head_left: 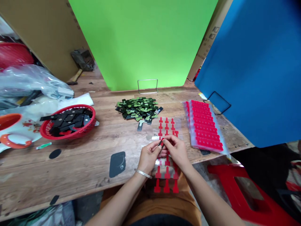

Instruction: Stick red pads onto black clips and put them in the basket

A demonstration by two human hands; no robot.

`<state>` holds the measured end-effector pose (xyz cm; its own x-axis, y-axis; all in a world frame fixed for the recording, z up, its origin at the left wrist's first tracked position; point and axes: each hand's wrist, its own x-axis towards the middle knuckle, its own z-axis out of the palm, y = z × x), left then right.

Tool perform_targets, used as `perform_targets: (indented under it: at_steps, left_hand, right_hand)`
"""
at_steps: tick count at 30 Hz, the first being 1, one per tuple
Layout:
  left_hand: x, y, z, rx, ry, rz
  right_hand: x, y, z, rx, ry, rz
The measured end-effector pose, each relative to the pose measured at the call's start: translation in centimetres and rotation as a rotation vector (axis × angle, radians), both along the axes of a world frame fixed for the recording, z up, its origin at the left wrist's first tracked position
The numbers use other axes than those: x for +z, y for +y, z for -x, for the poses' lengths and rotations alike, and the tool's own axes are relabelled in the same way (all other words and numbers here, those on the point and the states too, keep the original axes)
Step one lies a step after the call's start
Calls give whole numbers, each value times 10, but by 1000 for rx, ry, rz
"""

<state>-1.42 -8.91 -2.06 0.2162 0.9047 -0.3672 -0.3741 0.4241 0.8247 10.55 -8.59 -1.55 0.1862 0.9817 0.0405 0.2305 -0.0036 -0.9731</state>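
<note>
Wooden planks make up your bench point(82, 163), backed by green and blue boards. Your left hand point(148, 156) and right hand point(176, 150) meet over a clear sheet of red stickers point(166, 125), together pinching a small black piece point(161, 145) at the fingertips. Beyond lies a pile of green-black parts point(138, 109); stacked red sticker sheets point(205, 127) sit right, a red basket point(68, 121) left.

A small assembly workshop: worn wooden workbench point(94, 163), piled small parts point(137, 110), hammer point(75, 77)
</note>
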Motion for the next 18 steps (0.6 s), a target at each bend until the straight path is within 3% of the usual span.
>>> perform_targets:
  at_steps: [2, 12, 15, 18]
  left_hand:
    - [1, 0, 0, -10, -2, -4]
    - [0, -3, -1, -26, 7, -34]
    - [9, -4, 4, 10, 25, -54]
    - [31, 8, 29, 139, 30, -97]
  right_hand:
    - [0, 1, -1, 53, 48, 22]
    - [2, 7, 1, 31, 56, 42]
    - [-6, 12, 0, 8, 77, 98]
    - [-10, 12, -1, 11, 106, 142]
